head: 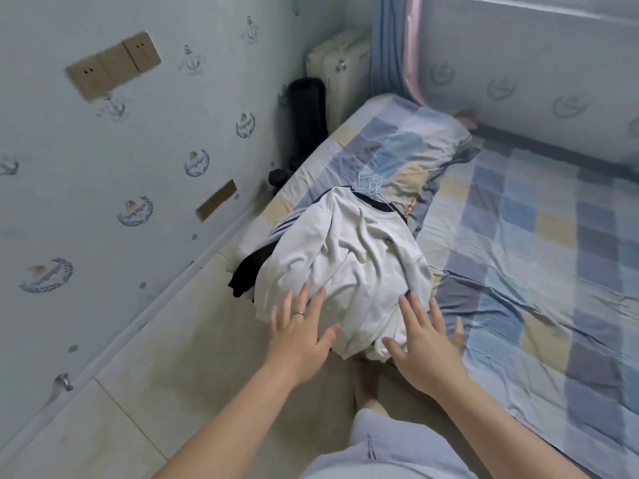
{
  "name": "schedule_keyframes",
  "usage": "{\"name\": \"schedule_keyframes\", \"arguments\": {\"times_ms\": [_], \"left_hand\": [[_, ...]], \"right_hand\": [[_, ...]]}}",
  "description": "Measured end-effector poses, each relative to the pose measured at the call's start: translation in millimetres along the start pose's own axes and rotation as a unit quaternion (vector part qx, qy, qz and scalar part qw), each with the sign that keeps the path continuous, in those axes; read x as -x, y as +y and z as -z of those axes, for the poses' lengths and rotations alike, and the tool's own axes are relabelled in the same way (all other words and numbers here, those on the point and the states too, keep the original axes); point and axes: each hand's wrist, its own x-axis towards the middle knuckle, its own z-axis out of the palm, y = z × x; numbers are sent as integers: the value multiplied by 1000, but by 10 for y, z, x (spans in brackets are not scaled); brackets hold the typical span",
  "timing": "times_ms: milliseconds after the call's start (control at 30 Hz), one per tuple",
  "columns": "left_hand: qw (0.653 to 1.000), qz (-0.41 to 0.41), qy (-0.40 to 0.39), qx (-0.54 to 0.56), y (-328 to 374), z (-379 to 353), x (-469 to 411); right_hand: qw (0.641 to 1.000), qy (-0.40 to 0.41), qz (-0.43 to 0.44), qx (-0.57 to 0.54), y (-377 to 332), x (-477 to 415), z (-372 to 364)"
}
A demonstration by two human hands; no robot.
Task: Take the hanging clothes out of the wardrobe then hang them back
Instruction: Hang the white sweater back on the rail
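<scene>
Down at the corner of the bed (553, 271) lies a pile of clothes, and we reach both hands toward its near end. On top is a white long-sleeved top (352, 257), crumpled and spread over the rest. A black garment (247, 271) sticks out from under its left side and hangs off the mattress edge, and a dark piece with pale stripes (287, 221) shows just above that. At the far end of the pile, pale hanger hooks (371, 186) poke out of the collars and lie against the checked pillow (397, 146).

Our left hand (301, 337), with a ring (299, 313) on one finger, has its fingers straight and spread, the tips over the lower left edge of the white top. Our right hand (425, 347) is spread the same way at the lower right edge. Neither hand grasps anything; both are released and flat. We cannot tell whether the palms press on the cloth or are just above it.

Left of the bed is a tiled floor (173, 340) and a papered wall with beige sockets (114, 63). In the far corner stand a black roll-shaped object (307, 112), a cream suitcase (337, 63) and a blue curtain (383, 43).
</scene>
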Motion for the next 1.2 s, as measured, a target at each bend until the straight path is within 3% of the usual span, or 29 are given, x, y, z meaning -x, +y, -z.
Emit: {"name": "schedule_keyframes", "arguments": {"times_ms": [400,633,900,1200], "left_hand": [[997,-16,-53,-47,526,291,-2226],[991,-45,-105,-69,525,289,-3278],[976,-52,-197,-81,-35,-69,-4670],[966,-89,-210,-126,-734,-1100,-6539]], "right_hand": [[999,-29,-16,-3,405,-2071,607],[996,-53,-71,-5,549,-2973,596],[984,-92,-150,-42,548,-4154,20],[971,-73,-210,-94,828,-5777,-1204]]}}
